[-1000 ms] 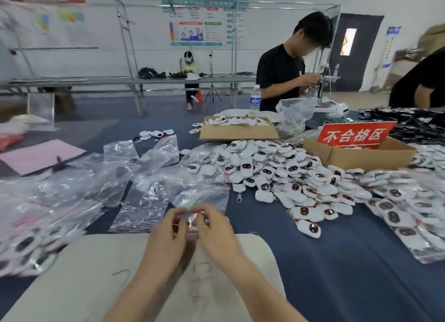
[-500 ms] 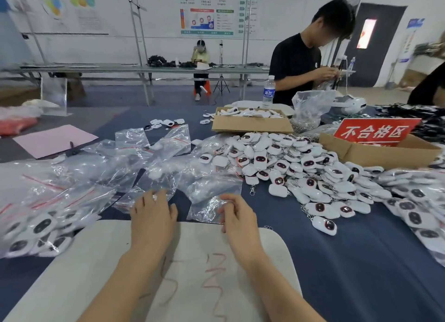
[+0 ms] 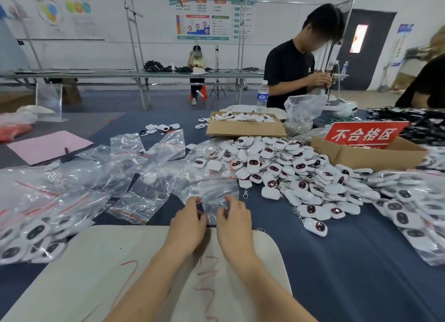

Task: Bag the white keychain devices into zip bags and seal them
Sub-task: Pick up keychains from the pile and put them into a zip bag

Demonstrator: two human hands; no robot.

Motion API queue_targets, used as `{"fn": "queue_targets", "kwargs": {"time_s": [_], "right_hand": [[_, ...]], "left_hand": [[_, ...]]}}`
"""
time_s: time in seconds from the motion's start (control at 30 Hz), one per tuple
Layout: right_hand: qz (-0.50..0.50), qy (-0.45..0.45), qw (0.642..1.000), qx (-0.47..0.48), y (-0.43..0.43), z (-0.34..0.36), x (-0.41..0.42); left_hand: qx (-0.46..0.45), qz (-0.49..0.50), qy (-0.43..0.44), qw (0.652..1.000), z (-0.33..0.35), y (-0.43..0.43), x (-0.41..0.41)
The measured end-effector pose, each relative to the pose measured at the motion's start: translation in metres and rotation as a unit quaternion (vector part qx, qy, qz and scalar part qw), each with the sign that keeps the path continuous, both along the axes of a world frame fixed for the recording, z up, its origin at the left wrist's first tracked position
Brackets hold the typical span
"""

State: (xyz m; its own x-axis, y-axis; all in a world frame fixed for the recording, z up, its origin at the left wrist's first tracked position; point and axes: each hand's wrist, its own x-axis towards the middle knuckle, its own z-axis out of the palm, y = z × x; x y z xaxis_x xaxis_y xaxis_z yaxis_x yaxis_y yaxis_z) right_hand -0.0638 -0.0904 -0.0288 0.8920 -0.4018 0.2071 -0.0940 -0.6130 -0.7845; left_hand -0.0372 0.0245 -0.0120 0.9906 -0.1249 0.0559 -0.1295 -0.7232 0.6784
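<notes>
Zip bag [image 3: 218, 194], 1, pinched by 2 hands [image 3: 186, 227] [image 3: 234, 227].

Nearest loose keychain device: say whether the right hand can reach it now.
Probably yes: the keychain device lies on bare cloth near the right hand, nothing between; that hand pinches a zip bag.

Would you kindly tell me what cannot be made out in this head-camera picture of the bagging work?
1. Contents of the clear plastic zip bag pinched by the left hand and right hand: head view, glare and crumpled film hide them.
2. Inside of the brown cardboard box: head view, its red sign covers it.
3. Small print on the wall poster: head view, too small and blurred.
</notes>
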Motion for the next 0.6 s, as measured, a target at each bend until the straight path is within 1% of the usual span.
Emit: {"fn": "queue_targets", "kwargs": {"time_s": [0.07, 0.1, 0.17, 0.23, 0.3, 0.33, 0.37, 0.4, 0.43, 0.47, 0.5, 0.53, 0.57, 0.6], "right_hand": [[0.014, 0.032, 0.996, -0.085, -0.003, 0.0, 0.0], [0.033, 0.038, 0.993, -0.106, -0.005, -0.001, -0.002], [0.09, 0.042, 0.989, -0.114, -0.009, -0.002, -0.005], [0.143, 0.045, 0.981, -0.127, -0.014, -0.001, -0.008], [0.175, 0.029, 0.973, -0.145, -0.019, 0.002, -0.013], [0.183, 0.007, 0.975, -0.124, -0.02, 0.005, -0.017], [0.186, -0.014, 0.98, -0.07, -0.022, 0.008, -0.022], [0.183, -0.03, 0.983, 0.004, -0.024, 0.012, -0.027], [0.175, -0.039, 0.981, 0.079, -0.026, 0.017, -0.032], [0.167, -0.049, 0.973, 0.149, -0.032, 0.022, -0.035], [0.16, -0.058, 0.964, 0.207, -0.038, 0.027, -0.037], [0.157, -0.061, 0.952, 0.256, -0.046, 0.033, -0.037], [0.156, -0.055, 0.94, 0.298, -0.055, 0.039, -0.038], [0.157, -0.046, 0.928, 0.335, -0.065, 0.045, -0.04]], "left_hand": [[-0.11, 0.009, 0.03, 0.993, 0.004, -0.004, -0.005], [-0.161, 0.016, 0.038, 0.986, 0.008, -0.005, -0.007], [-0.247, 0.024, 0.047, 0.968, 0.015, -0.009, -0.012], [-0.309, 0.021, 0.05, 0.949, 0.021, -0.014, -0.018], [-0.344, 0.005, 0.049, 0.938, 0.026, -0.02, -0.024], [-0.356, -0.011, 0.05, 0.933, 0.028, -0.023, -0.028], [-0.367, -0.026, 0.046, 0.929, 0.03, -0.026, -0.032], [-0.373, -0.035, 0.028, 0.927, 0.032, -0.028, -0.036], [-0.37, -0.028, -0.011, 0.928, 0.033, -0.029, -0.039], [-0.356, -0.002, -0.067, 0.932, 0.034, -0.029, -0.04], [-0.333, 0.034, -0.126, 0.934, 0.033, -0.027, -0.039], [-0.313, 0.068, -0.163, 0.933, 0.032, -0.023, -0.038], [-0.305, 0.086, -0.162, 0.934, 0.03, -0.019, -0.035], [-0.313, 0.084, -0.122, 0.938, 0.029, -0.016, -0.034]]}}
